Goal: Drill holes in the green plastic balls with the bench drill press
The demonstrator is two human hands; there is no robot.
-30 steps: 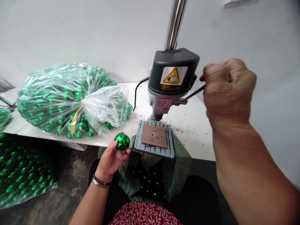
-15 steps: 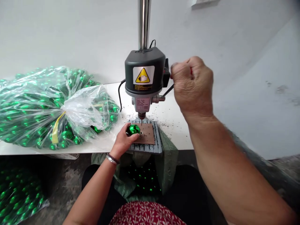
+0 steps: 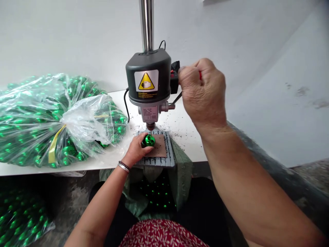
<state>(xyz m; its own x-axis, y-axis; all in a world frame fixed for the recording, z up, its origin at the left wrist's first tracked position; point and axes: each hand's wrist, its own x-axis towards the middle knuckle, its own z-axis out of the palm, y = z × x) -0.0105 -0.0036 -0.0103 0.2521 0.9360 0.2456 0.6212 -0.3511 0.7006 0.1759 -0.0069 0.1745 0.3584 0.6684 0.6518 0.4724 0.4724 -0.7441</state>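
Drilling station, seen from the wearer's head: the left hand (image 3: 136, 148) has thumb and fingers clamped on a shiny green ball (image 3: 149, 140), which sits over the brown board (image 3: 161, 146) on the grooved base plate (image 3: 170, 151), directly beneath the drill bit (image 3: 151, 132); whether the bit's tip touches the ball or stands just above it cannot be told. The right hand (image 3: 204, 91) is closed in a fist around the feed lever (image 3: 177, 98) of the drill press (image 3: 148, 68); the lever's end is hidden in the grip. The step in hand appears to be lining the ball up for drilling; the next move would call for a firm, unmoving left grip and an even pull on the lever, with the fingertips, which lie close to the bit, kept clear of it. Dark shavings (image 3: 177, 132) litter the white table (image 3: 196, 147) and could unsettle the ball if they lodge beneath it; a tied plastic bag (image 3: 31, 118) of similar balls crowds the left side, near the working arm; a green sack (image 3: 184, 168) hangs below the plate's front edge, beside more green glints.
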